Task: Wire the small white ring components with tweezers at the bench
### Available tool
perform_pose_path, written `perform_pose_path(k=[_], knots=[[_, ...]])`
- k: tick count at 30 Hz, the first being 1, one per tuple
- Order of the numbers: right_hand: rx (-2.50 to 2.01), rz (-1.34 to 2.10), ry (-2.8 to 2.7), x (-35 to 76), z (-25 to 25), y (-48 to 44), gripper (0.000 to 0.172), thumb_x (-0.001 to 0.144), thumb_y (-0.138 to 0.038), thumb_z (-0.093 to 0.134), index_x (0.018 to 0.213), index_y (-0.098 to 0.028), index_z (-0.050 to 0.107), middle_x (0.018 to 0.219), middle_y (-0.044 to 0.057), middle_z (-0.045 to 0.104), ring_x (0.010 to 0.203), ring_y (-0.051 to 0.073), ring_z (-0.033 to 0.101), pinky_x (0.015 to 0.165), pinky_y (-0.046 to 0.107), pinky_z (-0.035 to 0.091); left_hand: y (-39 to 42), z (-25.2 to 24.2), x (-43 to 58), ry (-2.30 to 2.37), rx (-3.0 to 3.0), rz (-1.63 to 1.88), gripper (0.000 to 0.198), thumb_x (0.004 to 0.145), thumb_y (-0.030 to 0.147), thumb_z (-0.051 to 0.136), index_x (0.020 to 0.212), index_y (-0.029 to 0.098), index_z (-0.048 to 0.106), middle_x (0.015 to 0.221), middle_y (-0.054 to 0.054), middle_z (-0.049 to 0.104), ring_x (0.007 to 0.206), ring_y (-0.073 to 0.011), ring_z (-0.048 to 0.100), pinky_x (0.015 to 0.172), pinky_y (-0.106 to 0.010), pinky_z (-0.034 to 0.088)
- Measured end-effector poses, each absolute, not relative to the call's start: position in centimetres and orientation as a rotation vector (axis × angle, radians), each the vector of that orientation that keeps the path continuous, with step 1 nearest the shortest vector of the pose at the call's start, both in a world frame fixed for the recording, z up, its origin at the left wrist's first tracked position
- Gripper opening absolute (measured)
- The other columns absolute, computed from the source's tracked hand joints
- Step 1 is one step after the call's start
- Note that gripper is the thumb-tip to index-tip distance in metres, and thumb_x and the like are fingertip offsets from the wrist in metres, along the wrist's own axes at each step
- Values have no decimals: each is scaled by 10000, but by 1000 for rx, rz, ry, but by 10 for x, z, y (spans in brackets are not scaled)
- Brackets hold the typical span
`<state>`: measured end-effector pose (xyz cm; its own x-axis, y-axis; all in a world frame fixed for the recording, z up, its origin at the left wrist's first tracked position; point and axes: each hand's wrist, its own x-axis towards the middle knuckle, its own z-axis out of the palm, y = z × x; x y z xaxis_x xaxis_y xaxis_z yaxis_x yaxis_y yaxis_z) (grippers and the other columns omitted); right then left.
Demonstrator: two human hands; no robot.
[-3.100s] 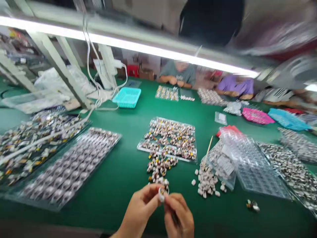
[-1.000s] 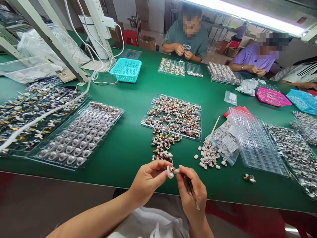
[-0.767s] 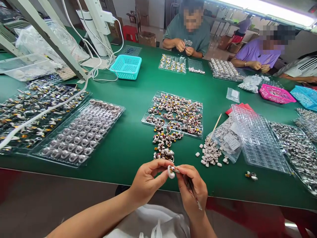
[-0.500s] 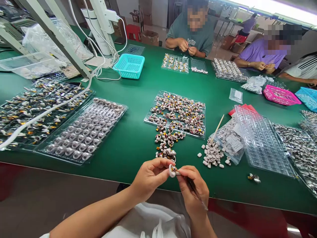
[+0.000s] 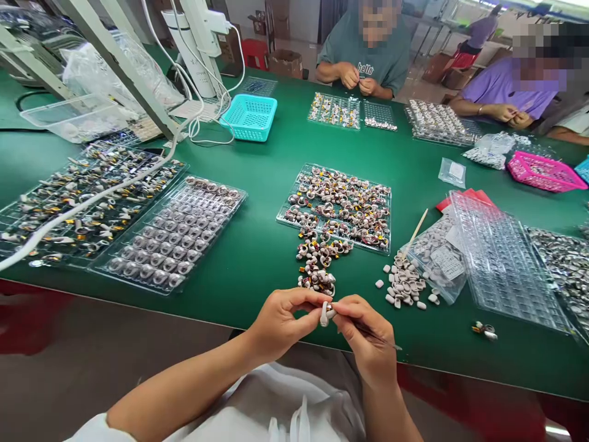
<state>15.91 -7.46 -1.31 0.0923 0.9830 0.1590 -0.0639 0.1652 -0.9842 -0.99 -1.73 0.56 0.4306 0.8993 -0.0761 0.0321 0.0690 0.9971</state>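
My left hand (image 5: 286,322) pinches a small pale clip-on earbud (image 5: 324,314) between thumb and fingertips, over the table's front edge. My right hand (image 5: 367,331) is closed at the earbud's other side, its thumb and forefinger on the small end piece. A thin dark metal tool, seemingly tweezers (image 5: 385,341), lies in the right palm with one end sticking out to the right. Just beyond the hands is a heap of similar earbuds (image 5: 317,270) with coloured wires. Behind the heap stands a clear tray (image 5: 281,215) full of more of them.
Loose pale caps (image 5: 405,283) and a wooden stick (image 5: 416,232) lie to the right, near a plastic bag (image 5: 453,270) and a clear tray (image 5: 506,270). Filled trays (image 5: 151,252) occupy the left. A blue basket (image 5: 251,120) sits farther back. Co-workers (image 5: 363,55) sit across the table.
The earbud has turned slightly, and my right fingers have closed in nearer to it. The tool in my right hand now lies flatter. The whole view has shifted a little.
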Motion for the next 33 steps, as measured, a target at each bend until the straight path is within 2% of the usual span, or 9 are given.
perform_pose_path(k=[14,25,33], knots=[[-1166,984,-1189,158,-18,-75,192,890,-155,664,1012,-273,755,863,40,673,771,162,623,600,266,488,-16,8,-9,946,1624,896,200,823,159,672,975,188,799,820,-82,791,733,-198,731,707,-267,564],[-1177,983,-1227,162,-17,-73,226,881,-128,670,1016,-290,752,856,16,673,743,143,618,617,259,474,-16,7,-8,920,1716,915,223,841,143,658,1017,180,791,815,-86,789,731,-191,731,716,-262,565],[-1254,1059,-1221,166,-13,-71,115,876,-236,689,962,-249,765,847,37,678,716,148,620,572,242,480,-16,4,-8,891,1773,945,250,845,124,658,1048,199,783,846,-80,793,746,-187,734,719,-253,567]])
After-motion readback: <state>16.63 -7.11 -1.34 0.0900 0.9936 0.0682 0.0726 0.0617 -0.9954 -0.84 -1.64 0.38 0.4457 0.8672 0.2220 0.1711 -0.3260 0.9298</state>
